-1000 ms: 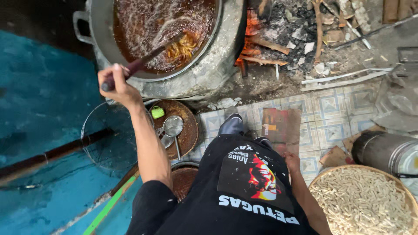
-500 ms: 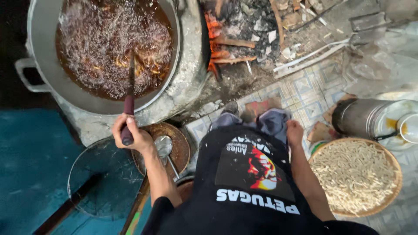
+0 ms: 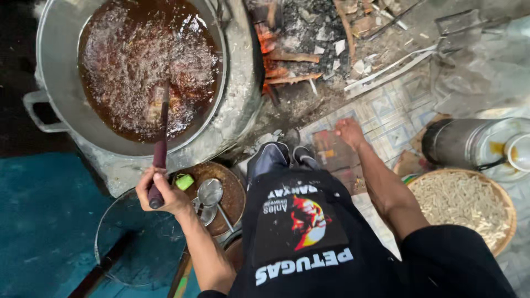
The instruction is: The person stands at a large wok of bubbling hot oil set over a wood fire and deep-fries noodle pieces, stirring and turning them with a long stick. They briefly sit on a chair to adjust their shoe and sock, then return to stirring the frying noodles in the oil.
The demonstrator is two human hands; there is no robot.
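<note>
Head camera looks straight down, and I see my left hand (image 3: 163,193) in the lower left of the frame, its fingers wrapped tight around the dark red handle of a long stirring tool (image 3: 161,149). This tool goes up from the hand, and its far end is dipped in the bubbling brown oil of the big metal wok (image 3: 61,83) at the upper left. The wok sits on a rough grey stove (image 3: 243,94), and burning firewood (image 3: 284,60) lies among ash just to the right of it, at the upper middle.

My right hand (image 3: 349,132) is at the middle of the frame, a little to the right, over a reddish flat piece on the tiled floor; the fingers are curled loosely and I cannot tell if they touch anything.

Just right of the left hand stands a round rusty tray (image 3: 234,187) with metal ladles (image 3: 211,194) and a small green thing (image 3: 184,181) on it. At the lower right is a woven basket (image 3: 505,201) full of pale dough sticks, and above it lies a metal canister (image 3: 458,143) on its side.
</note>
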